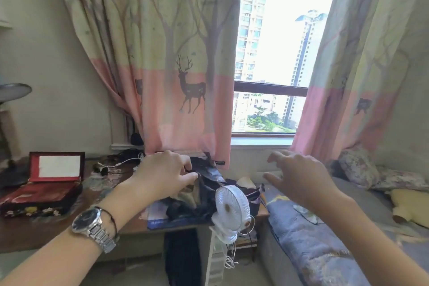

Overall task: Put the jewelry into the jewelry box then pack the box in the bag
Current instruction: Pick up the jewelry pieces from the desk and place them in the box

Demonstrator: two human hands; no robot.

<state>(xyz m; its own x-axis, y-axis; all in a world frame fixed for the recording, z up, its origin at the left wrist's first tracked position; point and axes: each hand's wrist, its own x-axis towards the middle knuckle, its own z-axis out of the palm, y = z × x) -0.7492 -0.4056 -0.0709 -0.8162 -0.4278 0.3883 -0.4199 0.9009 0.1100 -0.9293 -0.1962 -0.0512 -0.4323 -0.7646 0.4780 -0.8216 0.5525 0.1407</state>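
Jewelry box point(40, 193) at far left on wooden desk point(46, 230), well left of white clip fan point(232, 208): low, rectangular, glossy dark lacquer with pale flower pattern along front wall, red lining inside. Lid point(56, 166) raised upright at back edge, red-framed with pale rectangular panel, facing camera; long axis of box roughly left to right, slightly slanted, opening upward. Contents of box too blurred to tell; no jewelry made out.

Left hand point(166, 173) just left of and above fan, metal link watch point(92, 224) and thin dark cord at wrist, fingers curled, pinching edge or strap of dark bag point(204, 189). Bag soft, crumpled, shiny dark fabric, slumped on desk directly behind fan, mouth upward; papers and blue flat thing beneath it.

Fan round, white plastic grille, tilted, clipped at desk's right corner, white cable dangling below.

Right hand point(299, 177) to right of fan and higher, fingers spread and loose, holding nothing, hovering over patterned grey-blue bedding point(301, 234).

Behind fan, curtain point(176, 65) of pale green and pink cloth with tree and deer print; further right, window point(274, 53) with tower blocks outside, floral cushions point(362, 167) at far right.
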